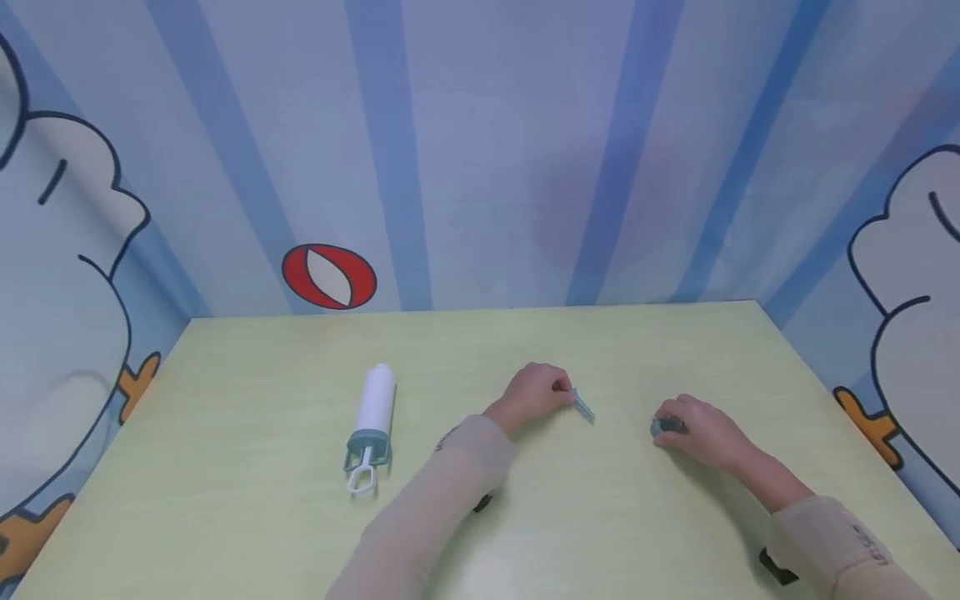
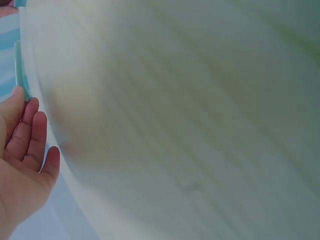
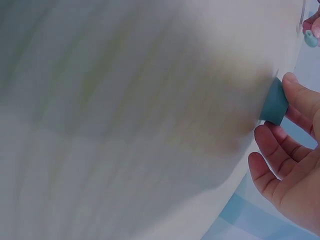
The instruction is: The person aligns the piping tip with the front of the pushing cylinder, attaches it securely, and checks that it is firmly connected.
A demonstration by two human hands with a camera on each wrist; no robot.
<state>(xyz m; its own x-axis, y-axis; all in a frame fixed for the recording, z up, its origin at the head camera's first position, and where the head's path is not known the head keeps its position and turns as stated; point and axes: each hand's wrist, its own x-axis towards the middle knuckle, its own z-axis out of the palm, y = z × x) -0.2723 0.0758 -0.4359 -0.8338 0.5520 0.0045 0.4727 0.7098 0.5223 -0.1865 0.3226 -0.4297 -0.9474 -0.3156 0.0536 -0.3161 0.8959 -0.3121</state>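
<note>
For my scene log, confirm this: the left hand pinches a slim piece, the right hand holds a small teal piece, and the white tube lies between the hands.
Wrong place: the head view shows the white tube lying left of the left hand, not between it and the right hand. The rest stands.

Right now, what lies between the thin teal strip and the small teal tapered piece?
The head view shows bare greenish tabletop between the strip in the left hand and the piece in the right hand.
</note>
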